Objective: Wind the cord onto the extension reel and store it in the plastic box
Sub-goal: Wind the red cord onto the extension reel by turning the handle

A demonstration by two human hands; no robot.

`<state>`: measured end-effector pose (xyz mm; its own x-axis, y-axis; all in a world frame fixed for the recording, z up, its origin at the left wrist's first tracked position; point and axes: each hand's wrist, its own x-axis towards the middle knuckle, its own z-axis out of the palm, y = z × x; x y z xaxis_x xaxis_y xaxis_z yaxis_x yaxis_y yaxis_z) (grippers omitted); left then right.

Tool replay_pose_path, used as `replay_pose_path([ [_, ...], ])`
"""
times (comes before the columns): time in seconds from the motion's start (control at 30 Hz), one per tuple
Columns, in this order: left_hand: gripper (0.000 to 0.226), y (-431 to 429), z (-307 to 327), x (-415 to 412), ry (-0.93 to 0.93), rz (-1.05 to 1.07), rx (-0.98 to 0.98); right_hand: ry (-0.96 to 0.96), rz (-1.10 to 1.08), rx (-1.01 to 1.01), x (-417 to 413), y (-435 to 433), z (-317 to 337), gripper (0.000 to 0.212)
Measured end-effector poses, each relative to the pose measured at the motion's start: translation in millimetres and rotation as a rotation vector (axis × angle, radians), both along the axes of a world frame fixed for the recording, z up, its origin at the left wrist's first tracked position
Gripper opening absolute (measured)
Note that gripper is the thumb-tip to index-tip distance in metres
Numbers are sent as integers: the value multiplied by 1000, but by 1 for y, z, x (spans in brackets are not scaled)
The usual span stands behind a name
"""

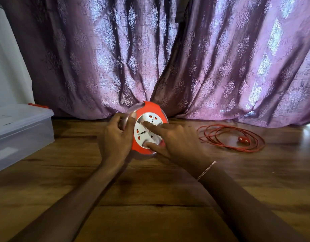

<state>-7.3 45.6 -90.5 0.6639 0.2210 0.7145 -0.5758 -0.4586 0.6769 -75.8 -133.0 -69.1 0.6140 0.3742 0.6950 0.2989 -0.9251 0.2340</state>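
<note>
Purple patterned curtain (220,67) hangs across the back, its hem on the wooden floor (150,215). Seen from the head camera, the reel (150,106) is held on edge at centre, white socket face toward me. My left hand (115,138) grips its rim at 9 o'clock, fingers curled round the clear back plate, thumb on the red edge. My right hand (178,144) comes in from 4 o'clock, forefinger and thumb laid straight on the socket face, clasping nothing; a thin bracelet (206,170) circles that wrist. At 3 o'clock from the reel, well apart, the red cord (208,138) lies in loose loops on the floor, plug (242,139) inside them. At 9 o'clock sits the clear box (19,137), lid on.
</note>
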Motion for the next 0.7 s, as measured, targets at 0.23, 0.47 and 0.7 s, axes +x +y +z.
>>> replay_pose_path([
  [0.23,55,-4,0,-3,-28,-3,16,-43,-29,-12,6,-4,0,68],
  [0.47,50,-9,1,-11,-72,-38,6,99,-158,614,6,17,-7,64],
  [0.7,58,-11,-2,-9,-98,40,128,582,150,1594,1,34,-3,53],
])
